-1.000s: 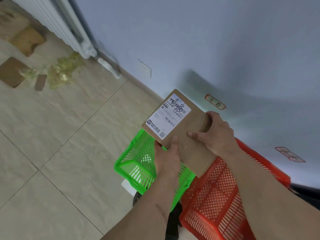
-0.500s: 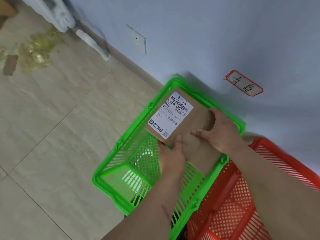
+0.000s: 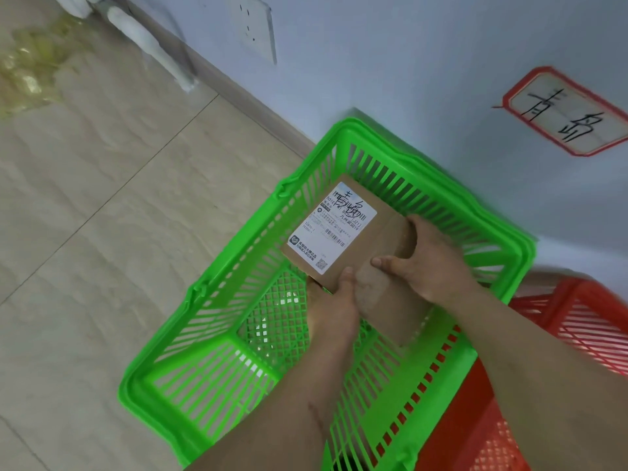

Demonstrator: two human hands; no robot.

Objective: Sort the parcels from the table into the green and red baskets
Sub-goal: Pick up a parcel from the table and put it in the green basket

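Two hands held one brown cardboard parcel (image 3: 360,263) over the green basket (image 3: 217,338). Our left hand (image 3: 334,307) reached in from below, its thumb lying on the parcel's top face near the white shipping label (image 3: 331,229) and its fingers hidden beneath the near edge, so it clasped that edge from underneath. Our right hand (image 3: 428,263) came from the right with its fingers curled round the parcel's far long edge and its thumb pressed flat on the top. Both forearms crossed the basket's near rim.

The parcel was tilted, its labelled end toward the wall (image 3: 407,62), and sat within the basket's rim line; we could not tell whether it touched the mesh bottom. The bottom showed bare to the left of the parcel and below it. The basket's far rim stood just beside the wall, and the red basket (image 3: 577,321) touched its right side, partly tucked under the right forearm. Tiled floor (image 3: 102,232) lay open to the left. A red-bordered handwritten sign (image 3: 567,113) was stuck on the wall above the green basket, with a wall socket (image 3: 255,28) further left.
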